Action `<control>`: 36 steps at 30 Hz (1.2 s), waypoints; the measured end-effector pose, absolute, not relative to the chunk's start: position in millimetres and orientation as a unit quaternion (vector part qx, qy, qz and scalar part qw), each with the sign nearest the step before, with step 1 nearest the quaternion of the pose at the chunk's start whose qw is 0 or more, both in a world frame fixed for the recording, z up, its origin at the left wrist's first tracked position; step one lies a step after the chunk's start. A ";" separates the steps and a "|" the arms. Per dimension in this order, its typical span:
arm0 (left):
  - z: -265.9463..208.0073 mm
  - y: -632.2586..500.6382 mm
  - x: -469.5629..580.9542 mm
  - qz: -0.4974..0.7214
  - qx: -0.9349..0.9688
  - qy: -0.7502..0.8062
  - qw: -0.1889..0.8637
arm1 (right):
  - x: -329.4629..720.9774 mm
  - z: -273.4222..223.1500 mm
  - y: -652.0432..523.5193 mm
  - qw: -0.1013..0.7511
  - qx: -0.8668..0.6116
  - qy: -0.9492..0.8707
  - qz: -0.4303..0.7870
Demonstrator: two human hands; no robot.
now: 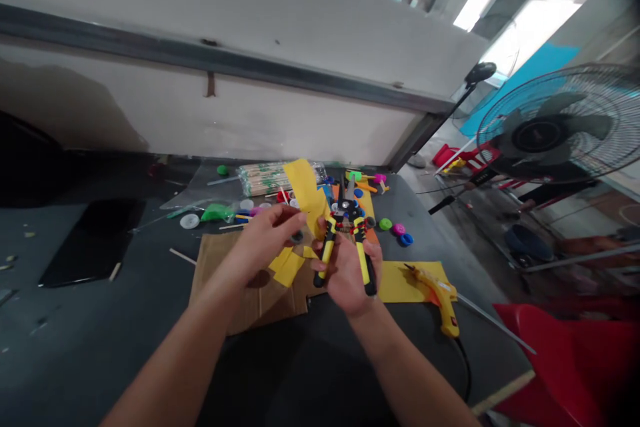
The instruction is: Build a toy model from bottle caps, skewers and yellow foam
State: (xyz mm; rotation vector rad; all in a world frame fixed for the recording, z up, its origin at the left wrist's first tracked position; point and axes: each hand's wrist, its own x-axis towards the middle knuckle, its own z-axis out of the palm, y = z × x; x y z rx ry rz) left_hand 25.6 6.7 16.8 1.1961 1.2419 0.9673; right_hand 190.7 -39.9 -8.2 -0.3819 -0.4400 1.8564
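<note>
My right hand (350, 277), palm up, is closed around wire-stripper pliers (359, 230) with yellow-and-black handles. Their handles are spread and the jaws point away from me. Beside it, my left hand (267, 237) has its fingers curled together; a small dark round piece (297, 237) shows just under the fingertips, and I cannot tell whether it is held. A bent strip of yellow card (301, 181) stands up between both hands, its lower end partly hidden by the right fingers. Cut yellow pieces (289, 268) lie below, over brown cardboard (250, 307).
A yellow glue gun (443, 293) rests on a yellow sheet (395, 283) at the right. Behind the hands are coloured bottle caps (385, 223) and bagged wooden sticks (260, 180). A black phone (93, 240) lies left; a fan (545, 133) and red chair (565, 353) stand right.
</note>
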 end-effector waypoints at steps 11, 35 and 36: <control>-4.7 13.4 24.0 0.387 0.617 0.561 0.395 | 193.3 -24.4 -46.1 0.552 -0.232 -0.246 0.762; 17.8 18.8 -17.1 0.567 0.411 0.567 0.434 | 191.9 -47.2 -59.1 0.324 -0.298 -0.443 0.781; 17.7 19.0 -15.4 0.563 0.411 0.570 0.436 | 192.4 -47.3 -58.8 0.327 -0.296 -0.444 0.780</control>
